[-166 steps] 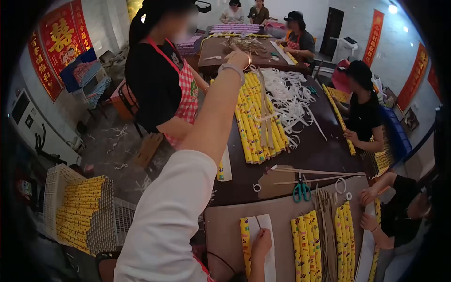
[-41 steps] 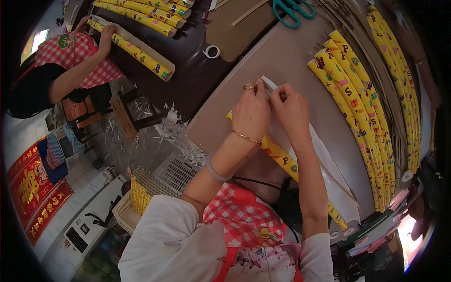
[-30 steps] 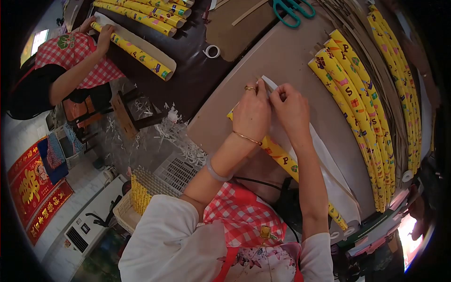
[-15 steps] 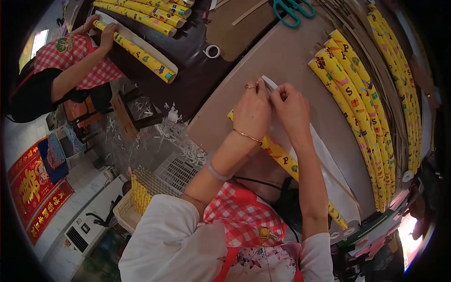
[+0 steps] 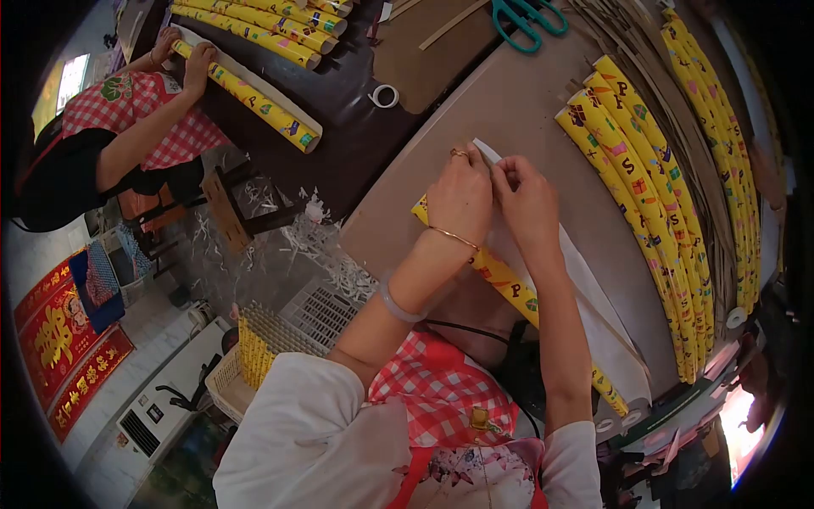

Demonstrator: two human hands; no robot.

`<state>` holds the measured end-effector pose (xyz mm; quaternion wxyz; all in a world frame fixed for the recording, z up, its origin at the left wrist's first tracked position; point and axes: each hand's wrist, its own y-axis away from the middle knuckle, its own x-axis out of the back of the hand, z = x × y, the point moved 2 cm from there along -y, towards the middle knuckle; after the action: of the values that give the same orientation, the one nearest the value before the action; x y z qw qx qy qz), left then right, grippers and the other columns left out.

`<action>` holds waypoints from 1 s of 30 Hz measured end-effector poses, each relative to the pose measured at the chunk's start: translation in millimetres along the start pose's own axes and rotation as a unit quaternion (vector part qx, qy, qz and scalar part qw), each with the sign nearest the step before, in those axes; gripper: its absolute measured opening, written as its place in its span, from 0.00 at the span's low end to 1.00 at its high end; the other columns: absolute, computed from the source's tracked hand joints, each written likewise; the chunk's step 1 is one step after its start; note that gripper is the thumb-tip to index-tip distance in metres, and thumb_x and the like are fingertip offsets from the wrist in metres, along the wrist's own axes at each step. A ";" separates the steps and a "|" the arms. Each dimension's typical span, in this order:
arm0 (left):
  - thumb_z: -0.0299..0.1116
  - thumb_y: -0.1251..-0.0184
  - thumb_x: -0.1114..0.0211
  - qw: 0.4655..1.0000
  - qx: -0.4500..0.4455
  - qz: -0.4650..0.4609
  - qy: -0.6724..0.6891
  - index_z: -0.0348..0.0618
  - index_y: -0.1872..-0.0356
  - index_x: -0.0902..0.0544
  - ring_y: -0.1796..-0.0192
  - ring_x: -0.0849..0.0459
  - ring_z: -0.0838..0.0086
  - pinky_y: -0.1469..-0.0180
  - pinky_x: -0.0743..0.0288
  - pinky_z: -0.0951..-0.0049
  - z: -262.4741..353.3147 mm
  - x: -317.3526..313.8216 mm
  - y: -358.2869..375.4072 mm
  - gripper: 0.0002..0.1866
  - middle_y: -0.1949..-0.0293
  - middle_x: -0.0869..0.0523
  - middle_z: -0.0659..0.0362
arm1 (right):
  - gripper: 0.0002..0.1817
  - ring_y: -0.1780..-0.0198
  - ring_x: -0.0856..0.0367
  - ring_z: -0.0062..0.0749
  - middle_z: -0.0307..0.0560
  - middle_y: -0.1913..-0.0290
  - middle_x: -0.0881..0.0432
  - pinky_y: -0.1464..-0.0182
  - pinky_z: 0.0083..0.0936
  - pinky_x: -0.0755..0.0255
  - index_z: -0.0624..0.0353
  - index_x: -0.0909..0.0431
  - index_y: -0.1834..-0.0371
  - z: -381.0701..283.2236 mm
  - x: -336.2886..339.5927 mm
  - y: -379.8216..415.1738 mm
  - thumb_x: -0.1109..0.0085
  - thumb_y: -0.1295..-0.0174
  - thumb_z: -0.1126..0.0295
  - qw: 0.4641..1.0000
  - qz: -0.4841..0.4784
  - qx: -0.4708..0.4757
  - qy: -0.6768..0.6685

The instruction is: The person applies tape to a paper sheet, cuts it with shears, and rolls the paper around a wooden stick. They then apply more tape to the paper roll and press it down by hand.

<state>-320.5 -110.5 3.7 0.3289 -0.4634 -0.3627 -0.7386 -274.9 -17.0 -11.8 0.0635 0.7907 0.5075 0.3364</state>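
On the table in front of me lies a partly rolled sheet of yellow printed paper [image 5: 509, 287], its white back [image 5: 598, 310] facing up on the right. My left hand [image 5: 460, 199] is bent over the sheet's far end, fingers closed and pressed on its edge. Close beside it, my right hand [image 5: 527, 197] pinches at the same white edge; whether a thin strip is also between its fingers is too small to tell. A narrow brown strip [image 5: 612, 327] runs along the white side toward the near end.
Yellow rolls [image 5: 636, 182] lie on the right beside long brown strips [image 5: 657, 93]. Teal scissors [image 5: 527, 24] and a tape ring [image 5: 384, 96] are at the back. A co-worker [image 5: 140, 127] handles another roll [image 5: 254, 102] at the dark table. A basket [image 5: 227, 386] stands lower left.
My right hand's fingers have shifted very slightly along the edge and drawn closer together. My left hand has moved slightly to the right. The co-worker's hands have hardly moved.
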 end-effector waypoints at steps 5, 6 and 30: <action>0.27 0.39 0.43 1.000 0.001 0.015 -0.009 0.26 0.46 0.27 0.55 0.16 0.63 0.63 0.18 0.70 -0.1 -4.3 0.9 0.21 0.55 0.22 0.49 | 0.10 0.70 0.16 0.35 0.50 0.71 0.16 0.63 0.27 0.25 0.64 0.20 0.61 2.0 4.6 5.2 0.44 0.37 0.68 0.995 -0.007 0.007 -0.095; 0.27 0.39 0.43 1.000 0.000 0.017 -0.009 0.26 0.46 0.27 0.55 0.16 0.63 0.63 0.18 0.70 -0.3 -4.3 1.2 0.21 0.55 0.22 0.49 | 0.10 0.70 0.16 0.31 0.48 0.71 0.16 0.64 0.25 0.26 0.64 0.20 0.60 9.2 2.4 4.8 0.44 0.37 0.68 0.993 -0.003 0.024 -0.118; 0.34 0.48 0.29 1.000 0.010 0.025 0.013 0.36 0.41 0.27 0.56 0.17 0.57 0.59 0.20 0.64 -7.0 -12.5 5.1 0.31 0.54 0.21 0.49 | 0.08 0.71 0.22 0.16 0.40 0.68 0.17 0.69 0.14 0.28 0.62 0.19 0.58 67.6 48.1 76.2 0.38 0.40 0.76 0.982 0.087 0.031 -0.166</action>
<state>-315.0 -117.1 -8.8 0.3567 -0.4594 -0.3544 -0.7322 -164.2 3.6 -7.5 0.0928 0.8782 0.4294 0.1891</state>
